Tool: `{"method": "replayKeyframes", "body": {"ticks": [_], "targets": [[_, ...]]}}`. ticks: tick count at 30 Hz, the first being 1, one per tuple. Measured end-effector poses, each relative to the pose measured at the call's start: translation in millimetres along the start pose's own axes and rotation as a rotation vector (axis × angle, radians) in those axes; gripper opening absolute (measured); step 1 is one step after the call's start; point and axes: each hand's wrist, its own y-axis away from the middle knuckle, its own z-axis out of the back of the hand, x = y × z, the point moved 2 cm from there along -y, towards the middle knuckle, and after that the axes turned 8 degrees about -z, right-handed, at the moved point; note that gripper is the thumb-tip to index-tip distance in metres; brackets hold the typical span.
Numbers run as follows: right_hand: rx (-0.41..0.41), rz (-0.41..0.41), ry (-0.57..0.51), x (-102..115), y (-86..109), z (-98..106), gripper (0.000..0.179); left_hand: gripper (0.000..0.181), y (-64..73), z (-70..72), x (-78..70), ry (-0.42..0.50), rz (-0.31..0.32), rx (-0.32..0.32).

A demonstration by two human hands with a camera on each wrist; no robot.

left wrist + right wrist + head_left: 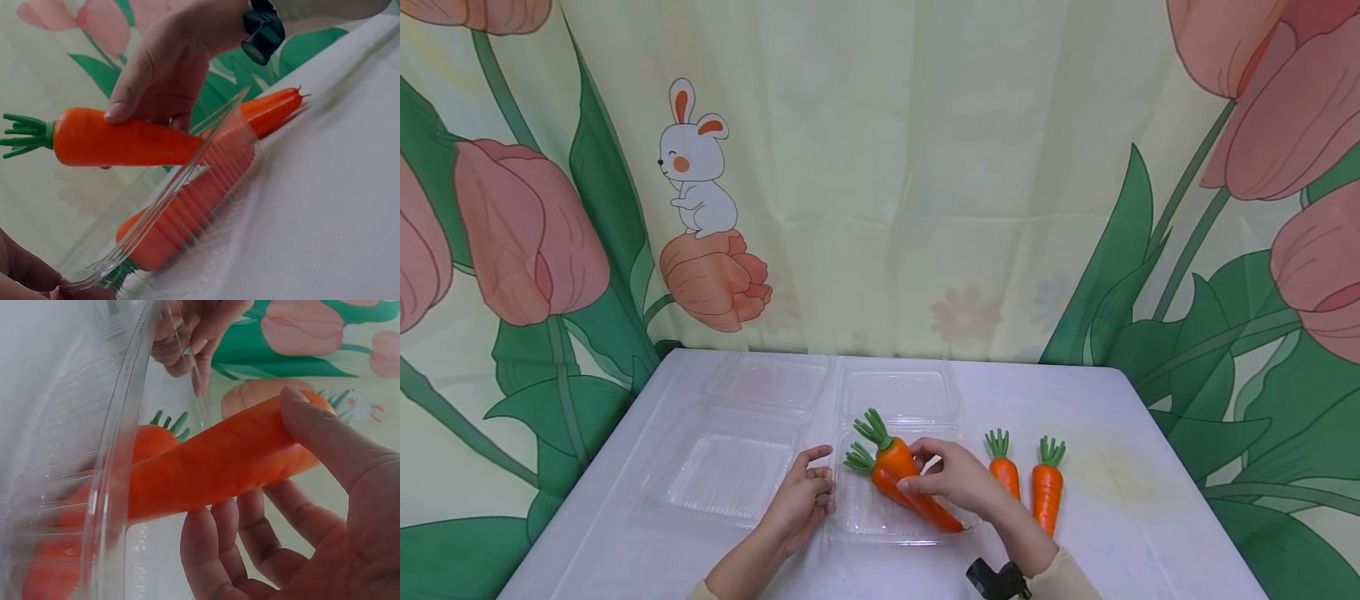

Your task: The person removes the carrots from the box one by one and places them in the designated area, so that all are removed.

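My right hand grips an orange carrot with a green top, thumb on one side and fingers on the other. Its tip dips past the rim of a clear plastic box, while the green end is raised. Inside that box lies a second carrot, partly hidden in the head view by the held one. My left hand is at the box's left edge; in the left wrist view its thumb and a finger pinch the rim. Two more carrots, one nearer and one farther right, lie right of the box.
Another clear box lies with its lid folded back, left of my left hand. The right box's lid also lies back, toward the curtain. A white cloth covers the table.
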Motion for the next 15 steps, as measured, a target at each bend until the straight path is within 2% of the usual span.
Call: {"method": "replayKeyframes", "body": {"ticks": [6, 15], "targets": [[0.005, -0.029, -0.090, -1.8, -1.0, 1.1, 0.045, 0.060, 0.2, 1.0, 0.1, -0.011, 0.013, -0.010], [-0.102, -0.098, -0.303, -6.0, -6.9, 7.1, 0.058, 0.058, -0.2, 1.2, 0.7, -0.009, 0.012, -0.006]]}}
